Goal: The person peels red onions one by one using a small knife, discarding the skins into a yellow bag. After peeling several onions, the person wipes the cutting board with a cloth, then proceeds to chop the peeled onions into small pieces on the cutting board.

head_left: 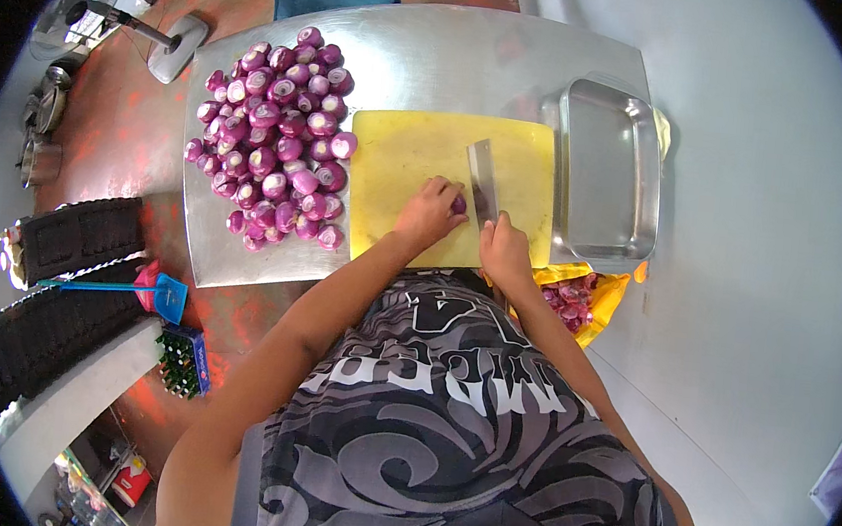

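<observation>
On a yellow cutting board (400, 156), my left hand (429, 213) grips a red onion (458, 205), its fingers covering most of it. My right hand (506, 249) holds the handle of a broad-bladed kitchen knife (483, 174). The blade points away from me, just right of the onion and apart from it. A large heap of peeled red onions (275, 130) lies left of the board, and one of them touches the board's left edge. To the right stands a deep rectangular steel pan (609, 174) with nothing in it.
The board and pan rest on a stainless steel table (447, 55). Below its front right edge, a yellow bag (609, 306) holds onion skins (571, 302). A wall (740, 216) closes off the right. A pedestal fan (173, 46) stands beyond the table's left end; a blue dustpan (170, 298) is at left.
</observation>
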`<state>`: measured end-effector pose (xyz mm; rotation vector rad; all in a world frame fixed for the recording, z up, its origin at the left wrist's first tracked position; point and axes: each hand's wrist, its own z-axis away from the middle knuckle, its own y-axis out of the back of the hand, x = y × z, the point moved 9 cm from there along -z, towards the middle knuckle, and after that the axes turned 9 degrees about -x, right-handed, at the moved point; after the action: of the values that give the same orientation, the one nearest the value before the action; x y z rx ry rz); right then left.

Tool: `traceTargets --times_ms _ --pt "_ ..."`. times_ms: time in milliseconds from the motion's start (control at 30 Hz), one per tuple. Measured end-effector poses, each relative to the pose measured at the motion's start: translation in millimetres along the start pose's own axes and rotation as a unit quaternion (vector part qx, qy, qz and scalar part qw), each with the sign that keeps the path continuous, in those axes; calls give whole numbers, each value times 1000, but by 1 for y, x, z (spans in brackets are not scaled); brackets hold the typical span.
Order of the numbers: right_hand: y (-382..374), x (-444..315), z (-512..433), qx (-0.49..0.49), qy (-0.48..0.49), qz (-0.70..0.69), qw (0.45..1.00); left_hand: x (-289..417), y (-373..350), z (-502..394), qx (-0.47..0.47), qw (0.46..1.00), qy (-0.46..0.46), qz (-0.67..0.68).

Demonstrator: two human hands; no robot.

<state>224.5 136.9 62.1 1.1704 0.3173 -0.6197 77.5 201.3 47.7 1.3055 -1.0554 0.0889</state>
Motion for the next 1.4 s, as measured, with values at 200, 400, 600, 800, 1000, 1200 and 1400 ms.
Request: traceTargets --times_ms 200,400,600,800,1000,1200,1400 --pt "-5 -21 13 -59 45 28 997 -15 10 17 11 997 28 66" --pt "-38 -18 -14 -36 0 30 999 -11 11 18 26 996 -17 85" --pt "-17 -24 -9 38 54 -10 998 -11 8 14 -23 996 -61 64" --pt "32 -19 12 73 32 -56 995 5 11 -9 -94 979 -176 38" --pt "16 -26 11 92 48 -40 994 -8 12 11 -47 997 -42 38" --pt "-18 -12 -6 41 35 -3 999 -10 13 23 51 996 -35 66" --pt "-20 -17 -13 16 44 30 998 -15 8 27 44 996 -27 76"
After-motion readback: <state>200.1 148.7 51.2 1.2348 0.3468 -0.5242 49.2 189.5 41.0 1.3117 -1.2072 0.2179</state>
